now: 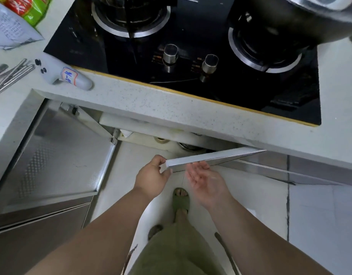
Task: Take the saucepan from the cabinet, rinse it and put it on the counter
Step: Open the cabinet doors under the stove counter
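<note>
- The left hand point(152, 176) pinches the free corner of the right cabinet door point(214, 156), thumb and fingers closed on its edge.
- The right hand point(205, 178) is spread wide, palm up, just below that door, holding nothing.
- Behind the door, under the bench point(171, 110), a metal rim point(188, 146) shows; whether it is the saucepan cannot be told.

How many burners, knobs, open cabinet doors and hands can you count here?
Burners: 2, left burner and right burner
Knobs: 2, left knob and right knob
Open cabinet doors: 2, left door and right door
Hands: 2, left hand and right hand
Total: 8
</note>
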